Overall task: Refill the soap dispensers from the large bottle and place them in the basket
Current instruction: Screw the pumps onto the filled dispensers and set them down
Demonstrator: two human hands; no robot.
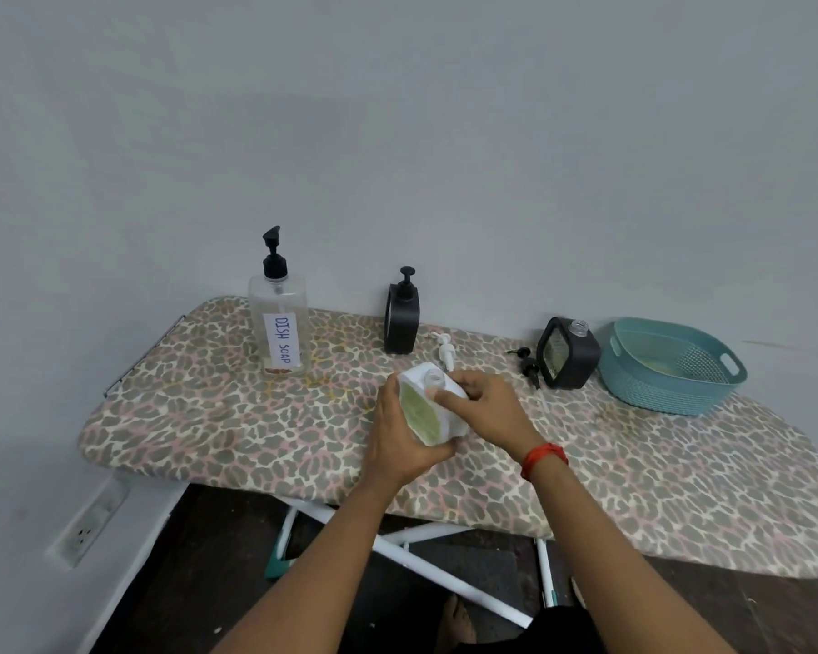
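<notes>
The white dispenser [421,413] was over the middle of the ironing board [256,431], long axis running roughly 6 to 12 o'clock, with the open, pumpless neck aimed up and away at 12. The left hand [397,441] had its fingers wrapped round the lower body, and the right hand [487,408] pinched the shoulder beside the neck. From there, the big DISH SOAP bottle [280,323] stood at 10 o'clock, the loose white pump [445,351] at 12, and the teal basket [671,389] at 3.
</notes>
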